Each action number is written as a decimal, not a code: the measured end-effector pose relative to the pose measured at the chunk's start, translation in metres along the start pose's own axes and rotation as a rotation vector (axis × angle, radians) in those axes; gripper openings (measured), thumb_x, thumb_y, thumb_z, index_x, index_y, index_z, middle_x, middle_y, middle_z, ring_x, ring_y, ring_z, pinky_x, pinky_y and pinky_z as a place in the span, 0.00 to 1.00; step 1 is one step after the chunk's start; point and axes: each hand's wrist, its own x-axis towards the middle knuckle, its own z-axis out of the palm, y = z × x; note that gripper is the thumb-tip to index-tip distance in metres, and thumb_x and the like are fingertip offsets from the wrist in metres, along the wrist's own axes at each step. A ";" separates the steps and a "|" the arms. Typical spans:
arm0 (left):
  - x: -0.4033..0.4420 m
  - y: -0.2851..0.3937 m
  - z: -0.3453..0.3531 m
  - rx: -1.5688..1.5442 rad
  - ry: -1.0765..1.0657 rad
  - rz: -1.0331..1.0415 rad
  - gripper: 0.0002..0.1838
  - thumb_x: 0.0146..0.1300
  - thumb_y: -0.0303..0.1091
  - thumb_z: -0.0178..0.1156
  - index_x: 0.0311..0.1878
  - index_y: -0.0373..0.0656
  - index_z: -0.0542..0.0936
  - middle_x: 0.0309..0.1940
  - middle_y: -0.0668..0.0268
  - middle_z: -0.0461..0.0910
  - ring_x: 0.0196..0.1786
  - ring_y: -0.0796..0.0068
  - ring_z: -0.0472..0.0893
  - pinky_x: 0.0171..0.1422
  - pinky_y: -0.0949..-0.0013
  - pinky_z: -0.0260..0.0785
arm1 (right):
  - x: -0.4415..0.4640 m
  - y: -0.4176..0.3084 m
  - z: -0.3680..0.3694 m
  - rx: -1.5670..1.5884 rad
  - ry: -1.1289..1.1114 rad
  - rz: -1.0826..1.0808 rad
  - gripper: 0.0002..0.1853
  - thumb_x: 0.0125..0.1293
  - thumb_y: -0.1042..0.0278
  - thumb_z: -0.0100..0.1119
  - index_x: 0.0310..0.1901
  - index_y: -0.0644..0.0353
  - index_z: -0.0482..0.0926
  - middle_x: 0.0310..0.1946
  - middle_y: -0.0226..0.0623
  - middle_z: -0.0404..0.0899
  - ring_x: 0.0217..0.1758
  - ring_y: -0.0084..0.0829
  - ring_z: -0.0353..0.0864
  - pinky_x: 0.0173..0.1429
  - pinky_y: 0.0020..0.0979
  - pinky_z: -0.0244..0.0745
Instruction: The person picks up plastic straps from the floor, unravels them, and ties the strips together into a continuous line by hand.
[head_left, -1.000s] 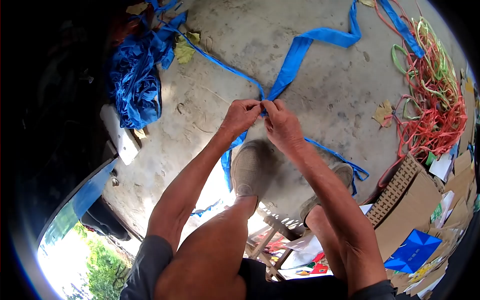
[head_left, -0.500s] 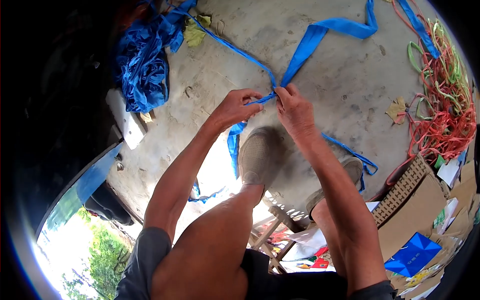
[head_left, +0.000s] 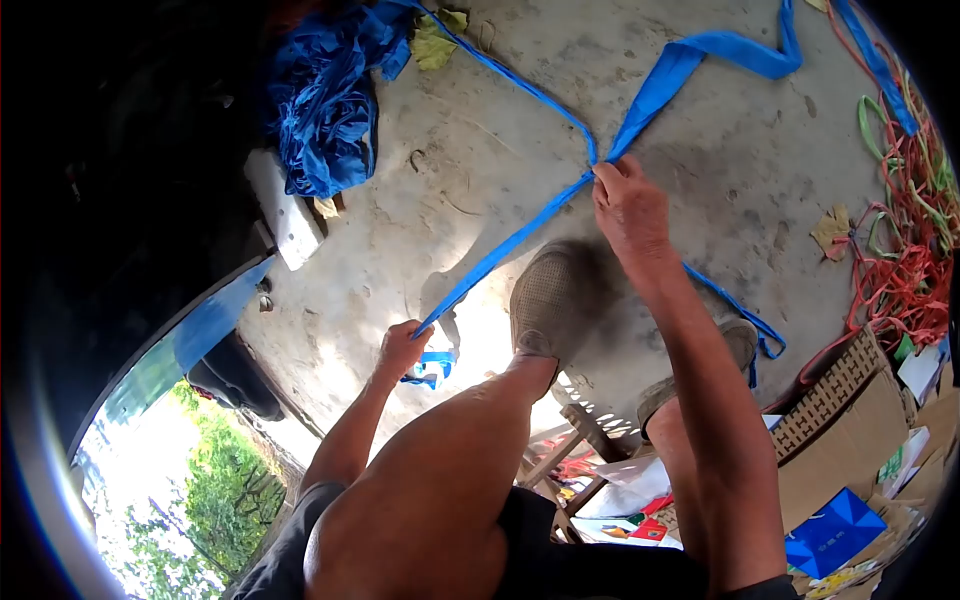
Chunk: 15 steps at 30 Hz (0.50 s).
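A blue fabric strip (head_left: 505, 246) runs taut on a slant between my two hands. My left hand (head_left: 402, 348) is closed around its lower end, low and to the left of my shoe. At the upper end my right hand (head_left: 630, 205) pinches the spot where several blue strands meet. From there a wide flat blue band (head_left: 655, 88) goes up to the right, and a narrow twisted strand (head_left: 520, 88) goes up to the left. Another thin blue piece (head_left: 735, 305) trails below my right wrist. Whatever lies inside the right fingers is hidden.
A crumpled blue fabric heap (head_left: 325, 110) lies at upper left beside a white block (head_left: 283, 210). Tangled red and green cords (head_left: 910, 270) pile up at the right. Cardboard (head_left: 845, 450) and a blue box (head_left: 835, 533) stand lower right. My shoes (head_left: 560, 300) rest on the concrete floor.
My left hand has moved down and left, away from my right hand, drawing the blue strip out straight. My right hand stays at the junction. The whole view has shifted slightly.
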 end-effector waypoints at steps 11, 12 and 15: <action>-0.078 -0.193 -0.057 0.492 0.326 -0.144 0.11 0.58 0.40 0.69 0.35 0.41 0.86 0.30 0.50 0.86 0.38 0.43 0.87 0.44 0.47 0.79 | 0.005 -0.005 -0.006 0.014 -0.006 -0.008 0.07 0.57 0.78 0.66 0.34 0.56 0.78 0.34 0.41 0.77 0.32 0.49 0.82 0.34 0.47 0.78; -0.080 -0.198 -0.069 0.500 0.209 -0.230 0.18 0.53 0.42 0.74 0.43 0.43 0.86 0.38 0.50 0.86 0.45 0.45 0.86 0.50 0.49 0.79 | 0.003 -0.007 -0.008 0.014 -0.012 -0.003 0.07 0.57 0.78 0.66 0.34 0.56 0.78 0.34 0.41 0.77 0.32 0.49 0.82 0.34 0.47 0.78; -0.063 -0.193 -0.090 0.687 -0.163 -0.486 0.66 0.29 0.47 0.88 0.78 0.52 0.65 0.72 0.48 0.66 0.74 0.42 0.70 0.74 0.47 0.70 | 0.005 -0.008 -0.010 0.008 -0.016 0.001 0.08 0.57 0.79 0.66 0.35 0.56 0.78 0.34 0.41 0.76 0.33 0.48 0.82 0.35 0.46 0.78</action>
